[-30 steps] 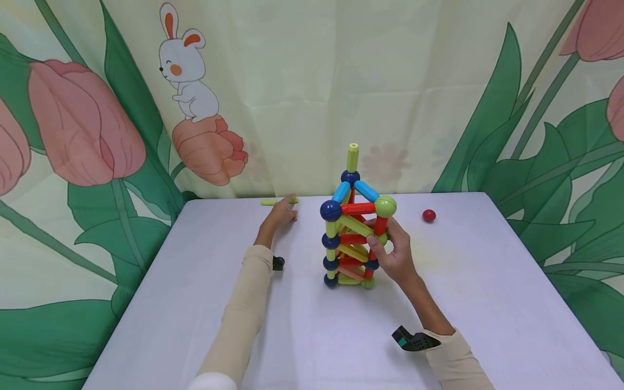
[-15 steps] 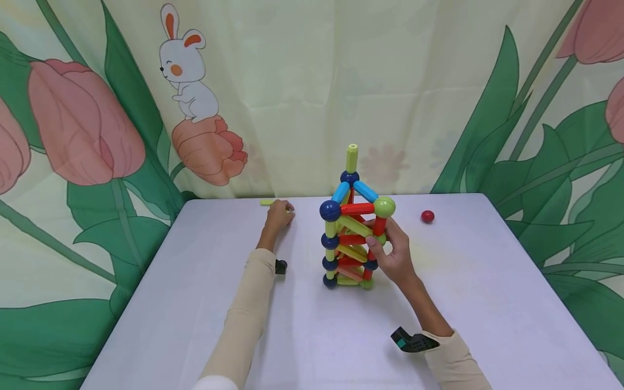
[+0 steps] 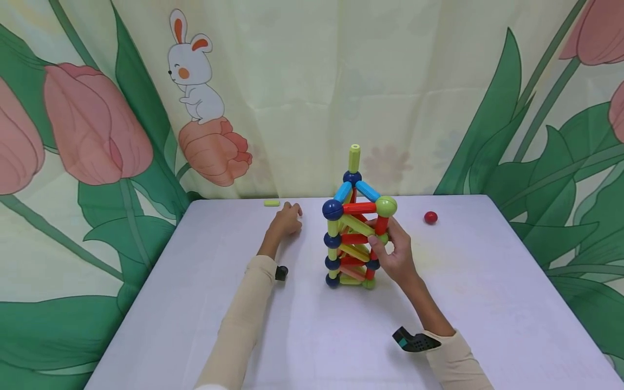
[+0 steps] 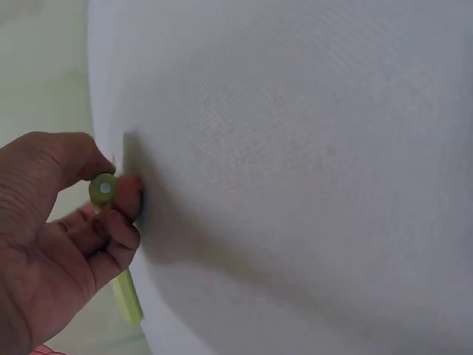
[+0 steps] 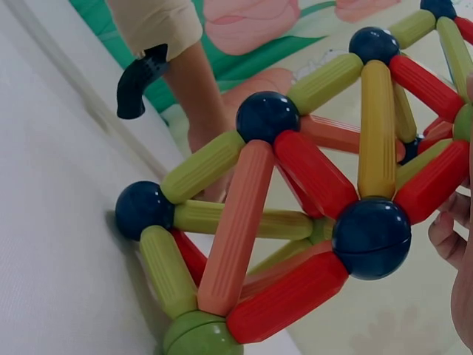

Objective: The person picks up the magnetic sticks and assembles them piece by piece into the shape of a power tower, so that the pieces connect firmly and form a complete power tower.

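Note:
My left hand (image 3: pixel 286 221) is near the far edge of the table, pinching a light green magnetic rod (image 4: pixel 103 188) between thumb and fingers. The rod's round end with its metal tip faces the left wrist camera. A second light green rod (image 3: pixel 271 203) lies on the table just left of that hand. My right hand (image 3: pixel 397 254) grips the right side of an upright tower (image 3: pixel 354 239) of magnetic rods and balls, thumb in front. Red, yellow, green and salmon rods join dark blue and green balls, and blue rods lead to a top ball bearing one upright green rod (image 3: pixel 354 158).
A red ball (image 3: pixel 430 218) lies to the right of the tower, toward the back of the white table (image 3: pixel 205 303). Behind the far edge hangs a curtain (image 3: pixel 297 108) printed with tulips and a rabbit. Each wrist wears a small black camera.
My left hand has picked up one of the two green rods by the far edge and drawn slightly back toward me and right. The right hand and tower have stayed put.

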`<state>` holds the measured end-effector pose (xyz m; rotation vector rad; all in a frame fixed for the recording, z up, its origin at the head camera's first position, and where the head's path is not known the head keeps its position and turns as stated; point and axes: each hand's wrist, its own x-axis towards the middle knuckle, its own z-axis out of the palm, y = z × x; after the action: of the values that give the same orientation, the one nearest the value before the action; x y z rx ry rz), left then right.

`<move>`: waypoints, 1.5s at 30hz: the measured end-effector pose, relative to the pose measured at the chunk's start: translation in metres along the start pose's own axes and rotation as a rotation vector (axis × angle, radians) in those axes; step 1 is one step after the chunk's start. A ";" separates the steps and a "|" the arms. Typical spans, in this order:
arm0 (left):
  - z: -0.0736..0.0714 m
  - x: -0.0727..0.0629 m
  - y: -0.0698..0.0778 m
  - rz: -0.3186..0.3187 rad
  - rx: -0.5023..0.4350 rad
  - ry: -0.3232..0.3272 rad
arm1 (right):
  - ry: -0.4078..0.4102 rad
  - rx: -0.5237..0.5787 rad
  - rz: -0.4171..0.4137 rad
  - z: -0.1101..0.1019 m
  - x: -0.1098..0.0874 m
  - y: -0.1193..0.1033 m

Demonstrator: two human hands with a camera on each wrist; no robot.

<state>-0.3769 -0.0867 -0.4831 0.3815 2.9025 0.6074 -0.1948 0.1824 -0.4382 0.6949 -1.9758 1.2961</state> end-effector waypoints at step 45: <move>-0.118 -0.145 0.127 0.790 -1.061 0.180 | -0.001 -0.016 0.029 0.001 0.002 -0.011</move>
<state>-0.2340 -0.0585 -0.3105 1.2839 1.9909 2.1625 -0.1882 0.1771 -0.4306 0.6619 -2.0013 1.2960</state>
